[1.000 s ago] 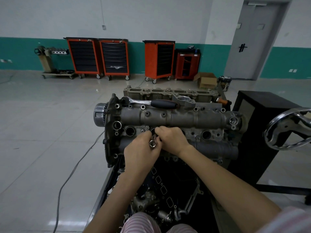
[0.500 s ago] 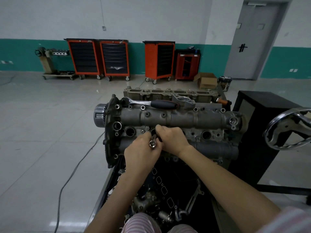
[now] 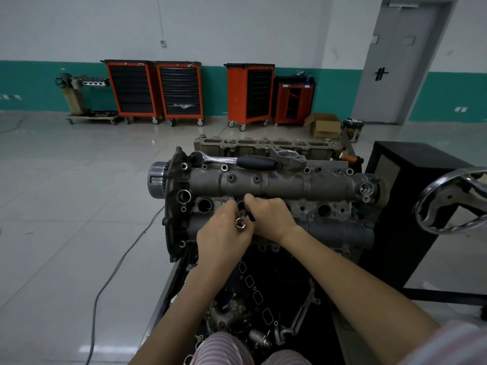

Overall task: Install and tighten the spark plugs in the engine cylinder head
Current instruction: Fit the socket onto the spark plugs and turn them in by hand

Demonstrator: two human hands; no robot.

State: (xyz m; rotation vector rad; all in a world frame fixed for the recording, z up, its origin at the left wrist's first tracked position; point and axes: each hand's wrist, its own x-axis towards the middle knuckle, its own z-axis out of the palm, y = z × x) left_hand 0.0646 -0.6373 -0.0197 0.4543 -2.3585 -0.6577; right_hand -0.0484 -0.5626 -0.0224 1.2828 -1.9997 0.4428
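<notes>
Cylinder head, a long grey cast-aluminium block with a row of round plug wells, sits on a black stand directly ahead of the person, who works at the second well from the left. Orange and black roller tool cabinets line the far teal-banded wall, well apart from the work. To the right, a chrome handwheel juts from the stand near the right forearm, something an elbow could catch. A chrome ratchet with a black handle lies along the top of the head, untouched.

Both hands meet over that well. The left hand curls its grip round a chrome spark plug socket, open end facing the camera. The right hand pinches a small dark part at the well's mouth; it is too hidden to name. Judging by this, the plug is being hand-started: keep the socket square to the well and turn lightly by fingers, so threads catch cleanly before the ratchet goes on.
</notes>
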